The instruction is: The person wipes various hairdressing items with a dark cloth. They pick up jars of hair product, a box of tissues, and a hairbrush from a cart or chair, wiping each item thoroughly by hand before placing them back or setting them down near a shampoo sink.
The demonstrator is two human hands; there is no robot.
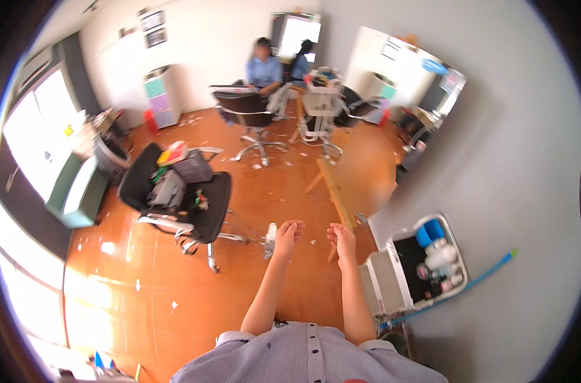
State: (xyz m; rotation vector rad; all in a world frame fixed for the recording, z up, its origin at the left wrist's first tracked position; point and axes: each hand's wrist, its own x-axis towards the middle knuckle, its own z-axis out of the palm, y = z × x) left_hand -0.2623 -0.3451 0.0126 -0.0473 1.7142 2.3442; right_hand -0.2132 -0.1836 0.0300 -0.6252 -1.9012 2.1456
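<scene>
My left hand [288,238] and my right hand [341,240] are raised in front of me, a short gap between them, fingertips turned toward each other. Both have curled fingers, and nothing shows in either. Neither hand touches anything. Beyond the right hand, a long wooden piece [334,191] slants over the brown floor. To the right stands a white cart [400,274] whose top tray holds a blue cup [430,233] and several white bottles [440,256]. Further left is a black swivel chair [215,198] with a grey bag [168,189] and other small items on its seat.
A blue tube [485,276] runs beside the cart along the grey wall [526,191]. Farther off are another swivel chair [244,110], a seated person [263,69], a white trolley [321,102] and mirrors. White scraps litter the floor [175,281]. Windows and a pale green bench [80,188] line the left.
</scene>
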